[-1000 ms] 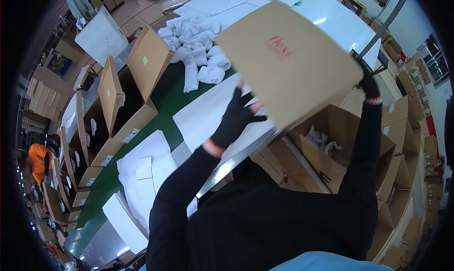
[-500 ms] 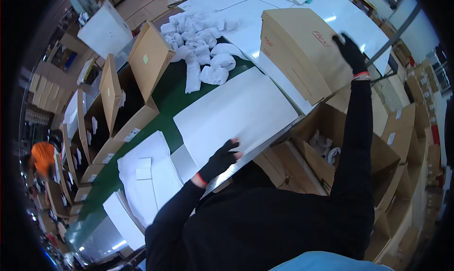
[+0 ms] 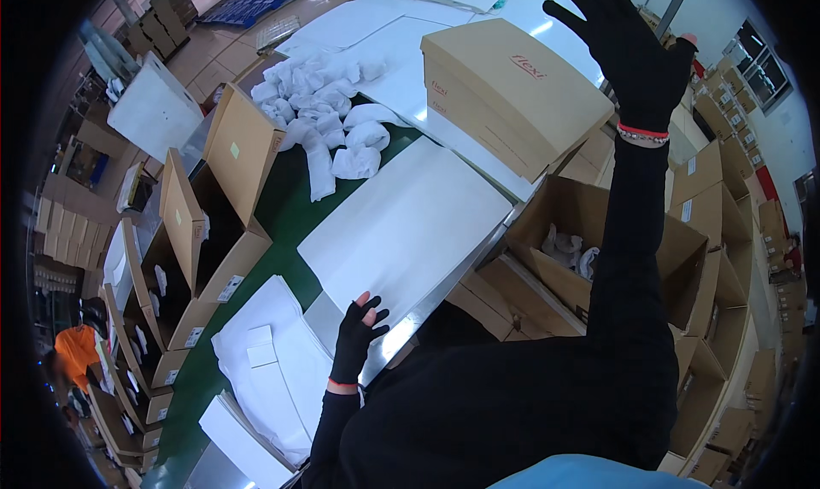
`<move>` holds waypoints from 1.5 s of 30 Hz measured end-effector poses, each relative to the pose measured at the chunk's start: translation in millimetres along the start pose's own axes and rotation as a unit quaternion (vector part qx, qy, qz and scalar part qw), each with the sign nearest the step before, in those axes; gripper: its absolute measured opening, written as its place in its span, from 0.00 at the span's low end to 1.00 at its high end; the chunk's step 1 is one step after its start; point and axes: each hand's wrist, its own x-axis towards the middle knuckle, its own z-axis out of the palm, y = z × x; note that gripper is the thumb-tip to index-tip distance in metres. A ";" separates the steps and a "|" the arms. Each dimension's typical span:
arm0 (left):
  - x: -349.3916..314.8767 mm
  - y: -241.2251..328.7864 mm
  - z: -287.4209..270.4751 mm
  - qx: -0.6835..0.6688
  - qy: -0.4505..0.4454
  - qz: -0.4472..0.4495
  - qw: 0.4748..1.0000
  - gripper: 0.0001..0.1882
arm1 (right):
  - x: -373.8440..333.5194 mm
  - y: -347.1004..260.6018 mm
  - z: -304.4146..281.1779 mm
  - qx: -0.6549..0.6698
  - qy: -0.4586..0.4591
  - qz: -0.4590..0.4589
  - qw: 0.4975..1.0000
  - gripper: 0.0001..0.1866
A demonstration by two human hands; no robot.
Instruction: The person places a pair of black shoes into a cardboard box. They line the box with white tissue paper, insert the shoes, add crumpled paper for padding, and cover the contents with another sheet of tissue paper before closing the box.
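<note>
Raised away from the box since the earlier frame, the right hand (image 3: 636, 53) is now at the upper right, its gloved fingers spread and holding nothing. Lower in the frame, the left hand (image 3: 357, 339) has drawn back to the near corner of a stack of white paper sheets (image 3: 401, 220), fingers loosely curled and empty; whether they touch the paper I cannot tell. Held tilted a second ago, the lidded cardboard box (image 3: 512, 96) now rests closed, upper right of centre, standing without either hand's support. Across the surface (image 3: 290, 207), green here and white toward the top, crumpled white paper (image 3: 329, 113) lies in a heap at upper centre. Open cardboard boxes (image 3: 231, 267) line the left side, and a second paper stack (image 3: 290, 395) lies lower left. Below the closed box, an open carton (image 3: 547, 275) contains wadded paper (image 3: 559, 245). Farther off, a person in orange (image 3: 75, 348) is at far left, and stacked cartons (image 3: 735, 105) fill the right edge.
</note>
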 end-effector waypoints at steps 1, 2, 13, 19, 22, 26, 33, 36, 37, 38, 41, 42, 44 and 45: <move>-1.4 1.0 2.7 0.003 -0.011 0.006 1.000 0.37 | 0.4 1.4 7.4 -0.012 0.014 -0.008 1.000 0.54; -3.5 2.0 4.1 -0.002 -0.015 0.006 1.000 0.37 | 0.7 4.1 14.7 0.011 0.031 -0.013 0.999 0.53; -25.1 -25.7 -15.4 -0.042 0.012 -0.018 0.999 0.34 | 4.8 11.5 25.7 -0.014 -0.002 -0.017 1.000 0.43; -29.4 -23.2 -16.3 -0.048 0.019 -0.012 0.999 0.34 | -16.6 67.8 -64.3 -0.616 0.019 0.035 0.787 0.44; -33.7 -20.9 -15.7 -0.042 0.020 -0.004 0.999 0.33 | -61.0 145.2 -104.7 -0.882 -0.036 0.332 0.332 0.58; -28.3 -26.2 -18.9 -0.036 0.001 -0.009 0.999 0.32 | -84.7 161.8 -154.4 -0.962 -0.057 0.138 0.227 0.43; -29.2 -46.5 -49.7 0.023 0.082 0.050 0.995 0.29 | -62.0 156.1 -204.8 -0.926 -0.065 0.108 0.355 0.38; -37.9 -54.7 -108.4 0.190 0.311 0.221 0.905 0.23 | -57.1 192.2 -174.1 -0.836 -0.113 0.057 0.534 0.29; -44.5 -72.2 -144.6 0.321 0.412 0.247 0.816 0.24 | -53.6 218.8 -153.2 -0.786 -0.123 0.093 0.598 0.25; -54.7 -65.6 -163.2 0.407 0.475 0.251 0.739 0.26 | -53.5 242.8 -121.5 -0.733 -0.146 0.147 0.648 0.21; -88.3 -119.5 -227.8 0.548 0.580 0.052 0.601 0.34 | -52.9 346.9 -23.3 -0.589 -0.286 0.084 0.751 0.13; -98.6 -128.1 -230.9 0.574 0.573 0.025 0.585 0.36 | -52.5 373.1 18.2 -0.555 -0.308 0.119 0.763 0.12; -105.7 -138.1 -229.9 0.598 0.562 0.023 0.571 0.40 | -58.7 443.6 70.6 -0.506 -0.360 0.071 0.780 0.15; -104.3 -136.3 -229.4 0.594 0.565 0.009 0.573 0.40 | -59.8 484.8 90.1 -0.532 -0.408 -0.021 0.742 0.17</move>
